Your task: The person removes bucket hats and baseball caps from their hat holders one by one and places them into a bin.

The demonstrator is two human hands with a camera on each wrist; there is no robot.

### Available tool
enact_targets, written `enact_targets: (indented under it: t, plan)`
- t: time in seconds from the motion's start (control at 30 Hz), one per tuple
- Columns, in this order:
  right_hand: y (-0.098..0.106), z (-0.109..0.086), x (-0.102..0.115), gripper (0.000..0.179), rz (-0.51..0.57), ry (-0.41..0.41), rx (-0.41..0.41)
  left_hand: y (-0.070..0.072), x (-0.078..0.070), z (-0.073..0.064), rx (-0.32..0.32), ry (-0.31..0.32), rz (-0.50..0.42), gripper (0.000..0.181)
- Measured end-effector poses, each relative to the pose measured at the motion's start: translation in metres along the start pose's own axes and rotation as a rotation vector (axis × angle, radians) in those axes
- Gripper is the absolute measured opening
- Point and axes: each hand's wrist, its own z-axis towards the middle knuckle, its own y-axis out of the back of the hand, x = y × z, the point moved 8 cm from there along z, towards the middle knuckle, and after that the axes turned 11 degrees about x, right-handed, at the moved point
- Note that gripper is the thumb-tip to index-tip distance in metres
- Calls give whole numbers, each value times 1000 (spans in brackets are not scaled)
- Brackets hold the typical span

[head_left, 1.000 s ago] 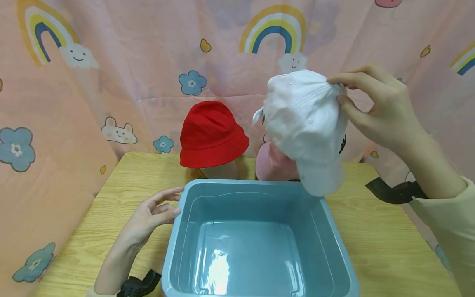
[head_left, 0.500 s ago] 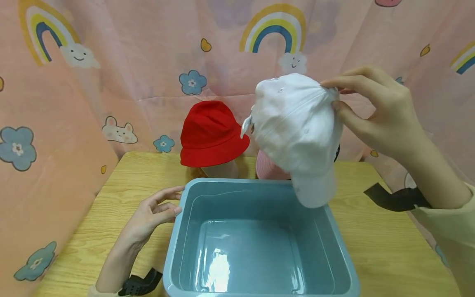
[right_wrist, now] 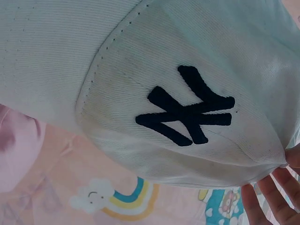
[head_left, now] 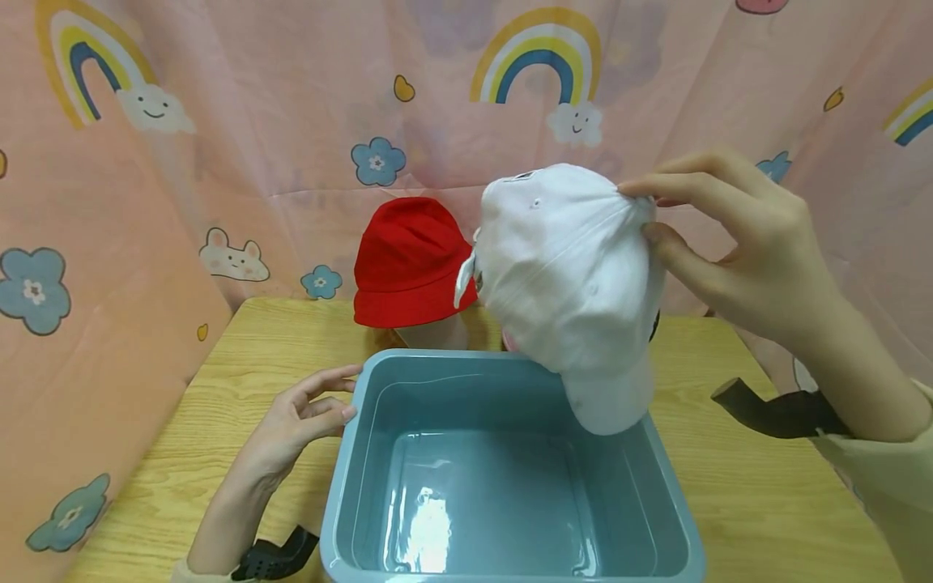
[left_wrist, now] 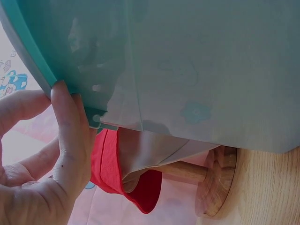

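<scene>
White cap (head_left: 568,279), full logo (right_wrist: 185,107): right wrist only

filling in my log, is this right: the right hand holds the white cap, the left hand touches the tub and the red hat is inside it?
Not quite: the red hat is behind the tub, not inside it, as the head view shows. The right hand does hold the white cap and the left hand touches the tub.

Right hand (head_left: 758,243) raised, left hand (head_left: 287,425) low.
The person's right forearm (head_left: 863,364) angles inward near the table's (head_left: 765,486) right edge, thumb (head_left: 678,253) and fingertips (head_left: 632,188) pinching; the left forearm (head_left: 235,510) leans forward along the left side, fingers (head_left: 330,378) loosely bent.
</scene>
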Motion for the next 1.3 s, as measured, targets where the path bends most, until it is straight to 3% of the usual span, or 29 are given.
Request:
enact_targets:
  t: [0.53,0.6,0.77,0.83,1.0,1.03,1.17,1.3]
  plan:
    - [-8,-6,19,23,61,59,-38,1,-3,-3,-14,12,26,50]
    - [-12,-15,7,23,66,59,-27,2,-2,-3,-16,14,26,50]
    - [-32,-60,-67,42,105,62,31,1,-1,-2,-16,19,24,50]
    - [-36,-67,-75,44,125,75,39,1,-1,-1,-14,21,22,51]
    - [-33,-45,-19,31,130,105,46,0,0,0,-14,17,21,50]
    - [-32,-40,-7,33,124,121,81,0,-1,0,-13,15,21,50]
    - [-33,-33,15,30,156,154,119,0,0,0,-15,16,20,50]
    - [-34,-27,32,26,155,175,99,1,0,-1,-17,22,18,50]
